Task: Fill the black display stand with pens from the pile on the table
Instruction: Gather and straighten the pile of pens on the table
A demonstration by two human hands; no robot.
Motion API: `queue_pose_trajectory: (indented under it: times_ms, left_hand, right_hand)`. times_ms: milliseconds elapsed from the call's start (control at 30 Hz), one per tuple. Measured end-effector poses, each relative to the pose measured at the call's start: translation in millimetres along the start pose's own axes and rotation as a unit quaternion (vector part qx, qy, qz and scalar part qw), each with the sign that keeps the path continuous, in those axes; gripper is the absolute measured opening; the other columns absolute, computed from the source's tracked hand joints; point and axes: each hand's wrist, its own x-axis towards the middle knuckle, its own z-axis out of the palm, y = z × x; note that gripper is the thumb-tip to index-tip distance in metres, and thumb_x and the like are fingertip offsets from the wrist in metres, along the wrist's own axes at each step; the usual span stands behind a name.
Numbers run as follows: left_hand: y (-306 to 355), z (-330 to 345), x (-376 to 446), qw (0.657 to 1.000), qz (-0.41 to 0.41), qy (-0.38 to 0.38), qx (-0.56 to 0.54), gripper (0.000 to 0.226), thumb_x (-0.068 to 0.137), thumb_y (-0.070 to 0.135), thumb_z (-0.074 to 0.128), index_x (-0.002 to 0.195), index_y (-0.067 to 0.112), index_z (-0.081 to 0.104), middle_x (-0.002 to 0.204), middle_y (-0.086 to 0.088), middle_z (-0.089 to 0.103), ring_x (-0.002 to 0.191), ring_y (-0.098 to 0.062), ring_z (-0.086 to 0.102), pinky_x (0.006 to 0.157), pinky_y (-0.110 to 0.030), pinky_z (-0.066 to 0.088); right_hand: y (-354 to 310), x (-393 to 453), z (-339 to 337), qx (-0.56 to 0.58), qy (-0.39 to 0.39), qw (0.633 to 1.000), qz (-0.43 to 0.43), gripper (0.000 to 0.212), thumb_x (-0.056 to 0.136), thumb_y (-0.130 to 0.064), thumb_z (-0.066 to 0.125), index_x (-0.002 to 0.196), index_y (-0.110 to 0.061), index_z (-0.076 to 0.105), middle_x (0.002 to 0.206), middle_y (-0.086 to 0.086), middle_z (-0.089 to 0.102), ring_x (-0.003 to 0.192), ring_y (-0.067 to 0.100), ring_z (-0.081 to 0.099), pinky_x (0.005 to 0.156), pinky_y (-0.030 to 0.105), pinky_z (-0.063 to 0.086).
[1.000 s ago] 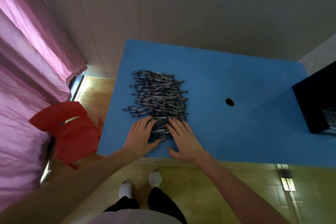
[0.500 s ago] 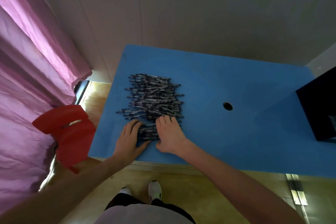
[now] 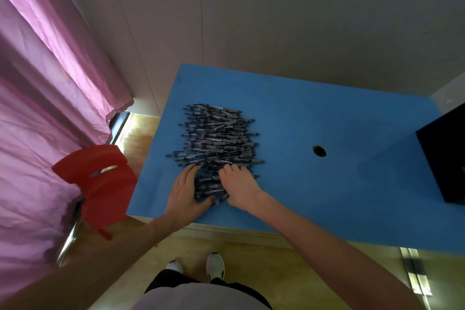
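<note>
Head view, bench: a blue bench (image 3: 314, 113) set against a pale wall, with a round hole (image 3: 319, 151) right of its middle.
Head view, pile of pens: the pile of pens (image 3: 219, 138) lies on the left part of the bench, most pens lying crosswise (dark barrels, too small to tell apart).
Head view, left hand: the left hand (image 3: 185, 190) lies flat and spread on the pile's near left edge, thumb reaching under the near pens; it presses on them and clasps none.
Head view, right hand: the right hand (image 3: 239, 185) rests palm down on the pile's near right edge, fingers curled onto the pens; whether it has closed round any, I cannot tell.
Head view, black display stand: the black display stand (image 3: 442, 161) sits at the bench's right edge, well apart from the pile and cut off by the frame.
Head view, surroundings: a red chair (image 3: 100, 178) stands left of the bench, beside a pink curtain (image 3: 37, 108).
</note>
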Motion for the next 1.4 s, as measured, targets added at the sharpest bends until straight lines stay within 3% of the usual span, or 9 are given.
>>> queue_pose_trajectory:
  times_ms: [167, 500, 567, 667, 800, 933, 1067, 1233, 1400]
  left_hand:
    - [-4.0, -3.2, -4.8, 0.998, -0.003, 0.001, -0.061, 0.085, 0.090, 0.076, 0.039, 0.154, 0.020, 0.029, 0.159, 0.003, 0.028, 0.147, -0.015, 0.028, 0.119, -0.042, 0.031]
    - [7.2, -4.0, 3.4, 0.988, -0.037, 0.080, -0.126, 0.075, 0.094, 0.070, 0.034, 0.151, 0.022, 0.033, 0.155, 0.008, 0.031, 0.143, -0.005, 0.028, 0.119, -0.037, 0.030]
    - [6.6, -3.3, 6.2, 0.991, -0.034, 0.072, -0.108, 0.075, 0.095, 0.070, 0.036, 0.151, 0.021, 0.033, 0.158, 0.007, 0.028, 0.146, -0.009, 0.027, 0.119, -0.038, 0.031]
    - [-0.6, 3.9, 8.7, 0.998, -0.013, 0.062, -0.012, 0.079, 0.093, 0.063, 0.055, 0.153, 0.017, 0.032, 0.161, 0.000, 0.025, 0.148, -0.020, 0.028, 0.118, -0.042, 0.034]
    - [1.2, 12.5, 14.6, 0.994, -0.034, 0.055, 0.086, 0.094, 0.083, 0.066, 0.067, 0.153, 0.015, 0.031, 0.159, -0.007, 0.027, 0.145, -0.029, 0.032, 0.115, -0.049, 0.038]
    - [10.9, 9.0, 27.1, 0.991, -0.034, 0.053, 0.122, 0.104, 0.077, 0.071, 0.069, 0.154, 0.014, 0.028, 0.160, -0.010, 0.023, 0.148, -0.031, 0.025, 0.120, -0.049, 0.031]
    - [14.7, 1.2, 37.3, 0.991, -0.073, 0.054, 0.100, 0.118, 0.071, 0.076, 0.070, 0.157, 0.016, 0.016, 0.165, -0.010, 0.011, 0.152, -0.031, 0.013, 0.123, -0.049, 0.023]
    - [7.4, -3.9, 49.0, 0.988, -0.144, 0.036, 0.049, 0.143, 0.059, 0.087, 0.069, 0.160, 0.015, -0.002, 0.167, -0.009, -0.003, 0.155, -0.030, -0.001, 0.125, -0.048, 0.010]
    - [3.9, -7.2, 62.6, 0.988, -0.142, 0.027, 0.046, 0.150, 0.055, 0.082, 0.076, 0.160, 0.012, -0.006, 0.168, -0.013, -0.003, 0.155, -0.031, -0.001, 0.126, -0.050, 0.010]
  right_hand:
    - [-3.6, 0.7, 1.9, 0.025, -0.006, 0.998, 0.052, 0.046, 0.085, -0.031, 0.071, 0.120, -0.010, 0.050, 0.114, 0.010, 0.060, 0.103, 0.027, 0.059, 0.083, 0.037, 0.047]
    - [28.8, -16.9, 5.6, 0.208, 0.061, 0.973, 0.078, 0.022, 0.086, -0.031, 0.061, 0.099, -0.018, 0.049, 0.092, -0.002, 0.059, 0.082, 0.018, 0.056, 0.065, 0.030, 0.038]
    - [42.5, -17.4, -4.3, 0.230, 0.060, 0.967, 0.093, 0.021, 0.086, -0.034, 0.061, 0.093, -0.021, 0.046, 0.083, -0.006, 0.055, 0.074, 0.016, 0.055, 0.062, 0.031, 0.039]
    - [61.5, -8.8, -24.6, 0.236, 0.074, 0.963, 0.110, 0.023, 0.084, -0.037, 0.062, 0.091, -0.022, 0.047, 0.079, -0.006, 0.056, 0.071, 0.017, 0.056, 0.061, 0.033, 0.046]
    - [79.5, 25.7, -61.7, 0.167, 0.088, 0.978, 0.091, 0.023, 0.088, -0.036, 0.061, 0.094, -0.021, 0.045, 0.079, -0.007, 0.050, 0.073, 0.019, 0.054, 0.062, 0.033, 0.042]
    - [88.1, 68.2, -92.0, 0.049, 0.084, 0.995, 0.035, 0.026, 0.093, -0.037, 0.060, 0.099, -0.015, 0.047, 0.087, -0.002, 0.054, 0.079, 0.021, 0.057, 0.065, 0.036, 0.047]
    - [92.2, 99.1, -91.2, -0.047, 0.063, 0.997, 0.028, 0.035, 0.096, -0.043, 0.059, 0.111, -0.012, 0.053, 0.104, 0.006, 0.062, 0.094, 0.026, 0.061, 0.070, 0.036, 0.042]
    - [96.3, 103.1, -64.3, -0.059, 0.061, 0.996, 0.020, 0.060, 0.101, -0.059, 0.044, 0.135, -0.009, 0.049, 0.133, 0.013, 0.052, 0.121, 0.030, 0.051, 0.099, 0.042, 0.041]
    - [96.8, 93.5, -40.1, -0.058, 0.122, 0.990, 0.028, 0.071, 0.102, -0.065, 0.029, 0.145, -0.010, 0.042, 0.140, 0.013, 0.045, 0.126, 0.031, 0.044, 0.104, 0.043, 0.039]
